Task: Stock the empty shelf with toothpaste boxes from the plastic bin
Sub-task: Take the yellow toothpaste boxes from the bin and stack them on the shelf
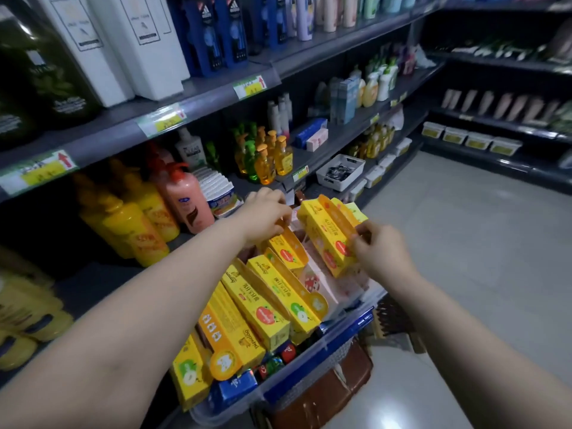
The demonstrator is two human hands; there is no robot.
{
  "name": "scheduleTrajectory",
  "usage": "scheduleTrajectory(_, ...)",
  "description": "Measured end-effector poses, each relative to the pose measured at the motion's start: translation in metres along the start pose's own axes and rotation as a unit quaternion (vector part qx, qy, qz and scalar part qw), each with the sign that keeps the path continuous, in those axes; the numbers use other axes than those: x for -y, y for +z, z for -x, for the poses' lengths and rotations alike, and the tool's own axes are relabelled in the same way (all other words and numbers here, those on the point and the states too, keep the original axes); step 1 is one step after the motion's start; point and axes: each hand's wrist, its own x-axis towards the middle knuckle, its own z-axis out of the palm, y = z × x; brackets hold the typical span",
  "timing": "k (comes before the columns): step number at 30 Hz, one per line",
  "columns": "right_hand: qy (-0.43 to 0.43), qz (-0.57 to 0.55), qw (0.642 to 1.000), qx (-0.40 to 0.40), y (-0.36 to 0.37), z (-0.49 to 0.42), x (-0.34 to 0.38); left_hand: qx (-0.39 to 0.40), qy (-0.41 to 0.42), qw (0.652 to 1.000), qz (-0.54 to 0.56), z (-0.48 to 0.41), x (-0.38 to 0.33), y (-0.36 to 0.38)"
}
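Most yellow cardboard toothpaste boxes sit in clear blue-rimmed plastic bin; dark shelf left of bin: none. Right hand pinches several above bin, left hand grips one inside.

Gripping boxes with right hand at bin's 1 o'clock; pinching another box with left hand.
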Motion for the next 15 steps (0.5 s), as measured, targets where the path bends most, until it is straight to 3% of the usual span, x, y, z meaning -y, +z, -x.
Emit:
scheduleTrajectory(3,-0.012,-0.066,0.997,-0.028,-0.012,-0.002,0.004,-0.01,0.043,0.999,0.011,0.005,0.007,-0.013)
scheduleTrajectory(10,-0.053,-0.104,0.989,-0.086,-0.03,-0.007,0.018,-0.107,0.098,0.988,0.046,0.041,0.015,-0.051)
scheduleTrajectory(12,-0.06,-0.123,0.987,-0.084,-0.032,-0.006,0.024,-0.14,0.085,0.985,0.047,0.056,0.012,-0.063)
scheduleTrajectory(15,-0.098,-0.133,0.982,-0.088,-0.035,-0.004,0.034,-0.208,-0.021,0.976,0.063,0.086,0.006,-0.08)
